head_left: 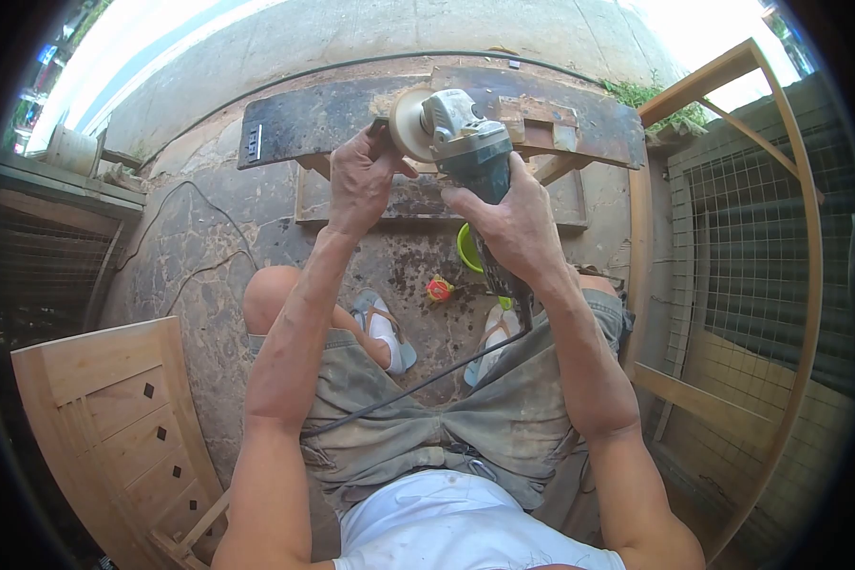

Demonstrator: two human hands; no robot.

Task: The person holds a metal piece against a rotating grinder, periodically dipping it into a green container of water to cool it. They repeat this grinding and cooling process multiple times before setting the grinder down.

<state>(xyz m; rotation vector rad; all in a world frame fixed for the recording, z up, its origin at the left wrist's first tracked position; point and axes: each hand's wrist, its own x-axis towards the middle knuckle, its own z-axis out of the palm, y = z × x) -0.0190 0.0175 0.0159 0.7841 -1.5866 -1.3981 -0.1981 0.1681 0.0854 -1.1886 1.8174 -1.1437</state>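
Note:
My right hand [518,223] is wrapped round the dark green body of an angle grinder [480,171], whose grey head points away from me over the bench. A pale round disc [408,125] sits on the grinder's left side. Close to that disc's left edge, my left hand [359,180] pinches a small dark flat piece [380,125]; most of it is hidden by the fingers, and I cannot tell its kind. Below both hands stretches the dark plank top of a low bench [304,119]. The grinder's black cord [418,385] runs down across my lap.
A wooden block [540,116] with a notch lies on the bench's right half. On the floor are a green bowl [465,249] and a small red-yellow object [439,290]. A wooden panel [114,408] with dark diamond inlays stands left; a wooden frame [807,209] stands right.

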